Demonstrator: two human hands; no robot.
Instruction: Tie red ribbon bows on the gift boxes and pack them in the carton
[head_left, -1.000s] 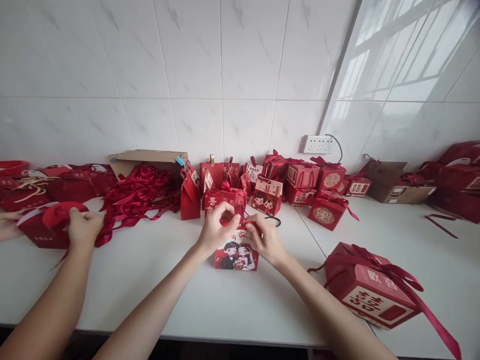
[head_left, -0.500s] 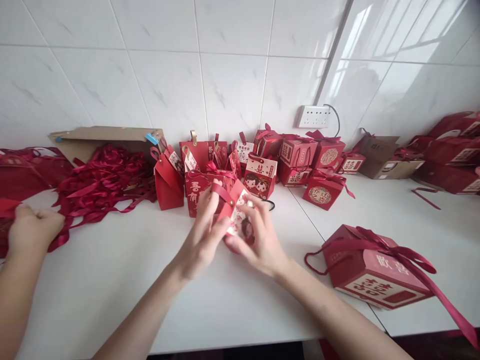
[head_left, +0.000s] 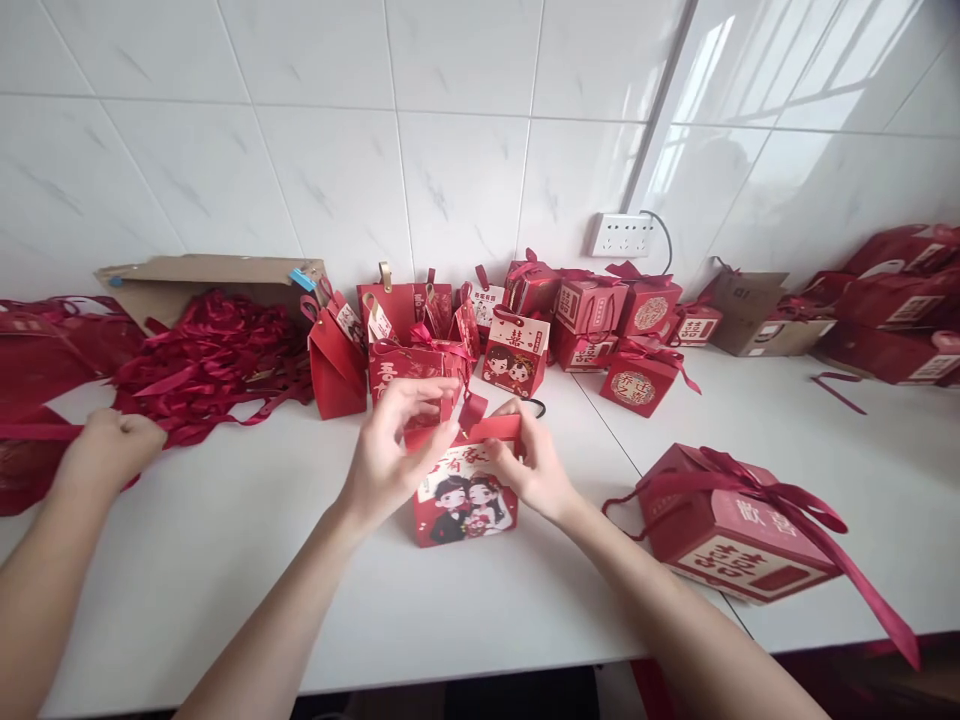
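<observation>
A red and white gift box (head_left: 469, 505) with a cartoon bride and groom on its front stands on the table before me. A short dark red ribbon loop (head_left: 472, 408) rises from its top. My right hand (head_left: 531, 462) grips the upper right edge, thumb on the front and fingers behind. At the upper left corner, my left hand (head_left: 401, 445) is open, its thumb apart from its curved fingers. Whether its fingertips touch the box cannot be made out. Just behind stands a red box with white characters (head_left: 409, 362), partly covered by my left hand.
Another person's hand (head_left: 112, 450) holds a red ribbon at the left. A ribbon heap (head_left: 217, 360) spills from a cardboard box (head_left: 217, 268). Several red gift boxes line the wall; a large bow-tied box (head_left: 742, 525) sits at right. A power strip (head_left: 621, 235) is on the wall.
The gift box now stands upright with its front facing me; before, it was tilted between both hands. My left hand has opened away from it. The other person's hand has moved right.
</observation>
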